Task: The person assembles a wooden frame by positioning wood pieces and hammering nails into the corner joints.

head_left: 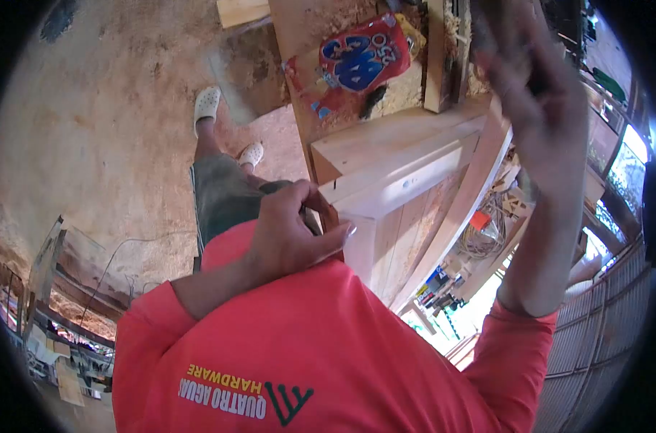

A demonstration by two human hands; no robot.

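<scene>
A pale wooden frame [407, 169] with a corner joint and boards set inside lies in front of my torso on the bench. My left hand [288, 224] is at its near left corner, with curled fingers and the thumb stretched toward the wood. What the fingers grip, if anything, is hidden. Raised above the far right side of the frame is my right hand [537, 90], smeared by motion, so its grip does not show. A red plastic packet [364, 54] with blue lettering rests on the bench beyond the frame.
Sawdust and upright wood pieces [438, 58] are on the bench [299, 50]. Coiled cable [479, 242] and an orange item [479, 220] lie below on the right. Machinery or scrap [61, 346] stands at lower left, with a thin cord on the bare floor [119, 144].
</scene>
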